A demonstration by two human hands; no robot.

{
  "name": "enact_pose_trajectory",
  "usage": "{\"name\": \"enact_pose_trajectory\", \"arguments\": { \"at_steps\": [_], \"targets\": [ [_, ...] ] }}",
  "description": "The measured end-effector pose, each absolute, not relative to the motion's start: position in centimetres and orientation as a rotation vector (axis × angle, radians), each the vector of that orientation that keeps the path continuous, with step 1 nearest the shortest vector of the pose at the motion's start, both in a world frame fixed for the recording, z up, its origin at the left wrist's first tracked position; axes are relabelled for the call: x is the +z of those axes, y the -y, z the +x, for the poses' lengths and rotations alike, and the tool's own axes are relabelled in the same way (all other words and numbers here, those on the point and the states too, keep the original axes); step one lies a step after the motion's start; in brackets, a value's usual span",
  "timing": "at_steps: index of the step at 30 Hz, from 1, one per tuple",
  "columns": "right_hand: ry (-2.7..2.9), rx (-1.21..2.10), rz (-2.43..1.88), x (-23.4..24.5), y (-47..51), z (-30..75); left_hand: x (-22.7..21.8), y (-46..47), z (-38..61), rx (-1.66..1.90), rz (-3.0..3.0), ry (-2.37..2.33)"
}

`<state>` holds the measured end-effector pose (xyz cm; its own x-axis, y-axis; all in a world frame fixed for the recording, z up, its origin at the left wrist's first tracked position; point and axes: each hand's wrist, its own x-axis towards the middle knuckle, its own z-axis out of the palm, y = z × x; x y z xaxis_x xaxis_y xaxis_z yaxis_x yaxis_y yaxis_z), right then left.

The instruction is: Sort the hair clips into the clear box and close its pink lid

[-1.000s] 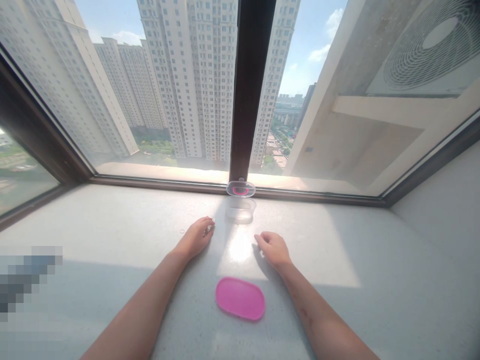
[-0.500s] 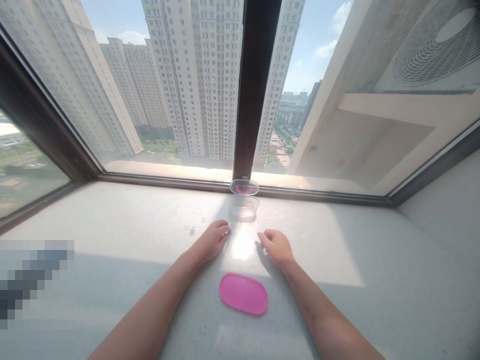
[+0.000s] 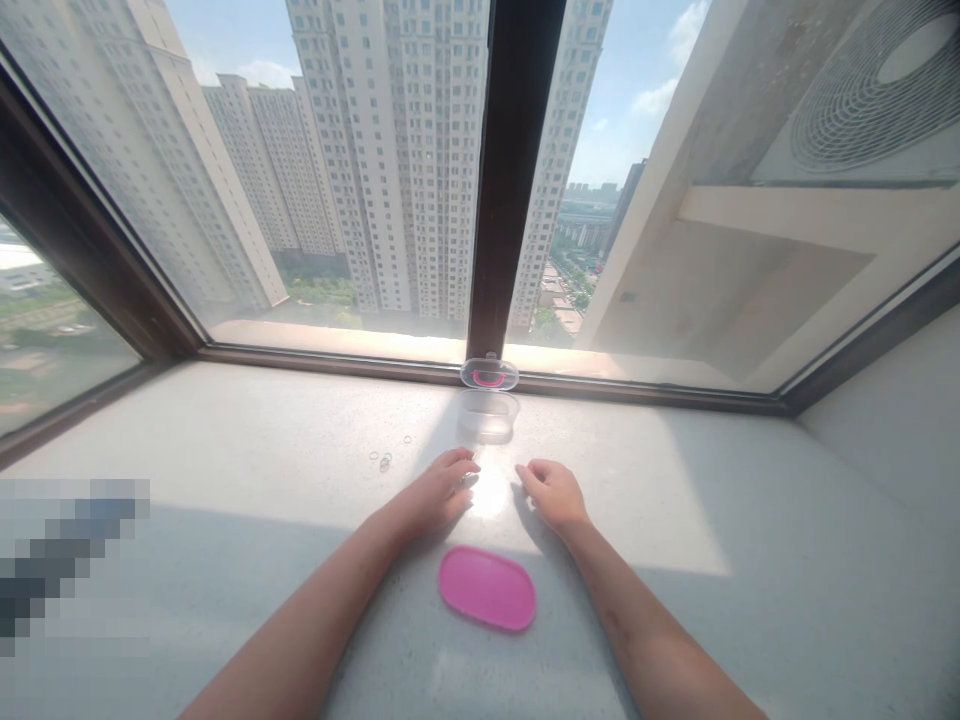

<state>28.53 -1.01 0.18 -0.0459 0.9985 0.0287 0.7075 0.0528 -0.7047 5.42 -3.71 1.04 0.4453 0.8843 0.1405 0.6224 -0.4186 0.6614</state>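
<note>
My left hand [image 3: 444, 490] is low over the sill in front of the clear box, with its fingers curled around a small shiny ring [image 3: 470, 481] that shows only in part. Thin rings [image 3: 385, 462] lie loose to the left of this hand, several of them, some overlapping. Resting on the sill at the right, my right hand [image 3: 553, 492] has its fingers closed together, and anything within them is hidden. Beyond both hands stands a clear plastic box [image 3: 487, 420], its lid [image 3: 489, 375] tipped up behind it and bearing a pink handle. A pink oval tray [image 3: 487, 588] lies between my forearms.
The pale sill [image 3: 300, 440] runs up to a dark window frame [image 3: 517, 180], with a post right behind the box. Strong sun glare covers the surface between my hands. A white wall [image 3: 892, 400] rises at the right. A blurred patch [image 3: 67, 570] covers the left edge.
My left hand has shifted a little to the right, toward the glare, and its fingers have spread slightly. My right hand, the box and the pink tray have stayed in place.
</note>
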Motion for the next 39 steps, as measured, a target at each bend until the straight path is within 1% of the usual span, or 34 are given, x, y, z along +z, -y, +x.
{"name": "enact_pose_trajectory", "arguments": {
  "at_steps": [10, 19, 25, 32, 35, 39],
  "targets": [
    [1.804, 0.722, -1.694, 0.3, 1.1, 28.5, 1.8, 4.0, 5.7, 0.642, 2.160, -1.207],
    [1.795, 0.729, -1.690, 0.0, 1.0, 28.6, 1.0, 3.9, 5.7, 0.631, 2.269, -1.162],
    [1.796, 0.726, -1.685, 0.0, 1.0, 28.6, 0.8, 3.9, 5.7, 0.658, 2.238, -1.129],
    [1.808, 0.715, -1.677, 0.2, 1.1, 28.6, 1.5, 3.8, 5.8, 0.679, 2.264, -1.066],
    [1.800, 0.732, -1.676, 0.2, 1.1, 28.6, 1.6, 3.2, 5.2, 0.717, 2.352, -1.220],
    [1.795, 0.746, -1.688, 0.2, 1.1, 28.7, 1.3, 1.8, 3.4, 0.732, 2.325, -1.753]
  ]
}}
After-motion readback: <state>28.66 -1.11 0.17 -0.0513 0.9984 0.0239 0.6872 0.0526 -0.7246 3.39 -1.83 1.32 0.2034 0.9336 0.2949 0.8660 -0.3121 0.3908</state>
